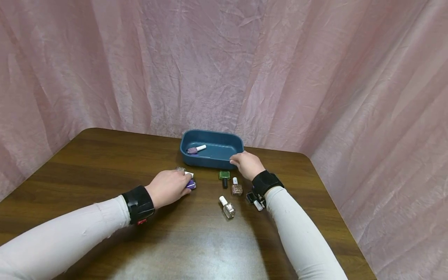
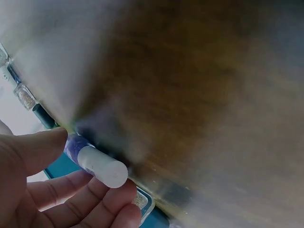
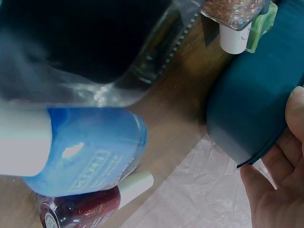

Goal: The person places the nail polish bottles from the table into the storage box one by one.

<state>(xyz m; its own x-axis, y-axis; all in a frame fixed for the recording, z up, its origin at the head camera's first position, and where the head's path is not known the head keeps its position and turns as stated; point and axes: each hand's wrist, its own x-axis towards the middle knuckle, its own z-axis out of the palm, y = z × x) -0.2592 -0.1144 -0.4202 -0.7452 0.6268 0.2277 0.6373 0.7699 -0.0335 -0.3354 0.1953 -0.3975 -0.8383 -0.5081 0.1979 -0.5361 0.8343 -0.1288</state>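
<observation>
My left hand [image 1: 169, 187] pinches a purple nail polish bottle [image 1: 191, 184] with a white cap, left of centre on the table. In the left wrist view, the thumb touches its purple glass [image 2: 75, 145] and the fingers curl by the cap. A glittery nail polish bottle [image 1: 180, 169] lies just beyond that hand. My right hand [image 1: 247, 164] grips the front right corner of a blue plastic bin [image 1: 210, 163]. In the right wrist view, the thumb lies against the outer wall and other fingers reach past the rim. Inside the bin lies a mauve nail polish bottle [image 1: 192, 151], with purple beneath it.
Before the bin lie a green bottle [image 1: 224, 175], a copper glitter bottle [image 1: 237, 189], a silver glitter bottle [image 1: 229, 210] and a black bottle [image 1: 250, 197]. Blue [image 3: 95, 147] and dark red [image 3: 80, 209] bottles show near the right wrist. A pink curtain [image 1: 210, 70] hangs behind.
</observation>
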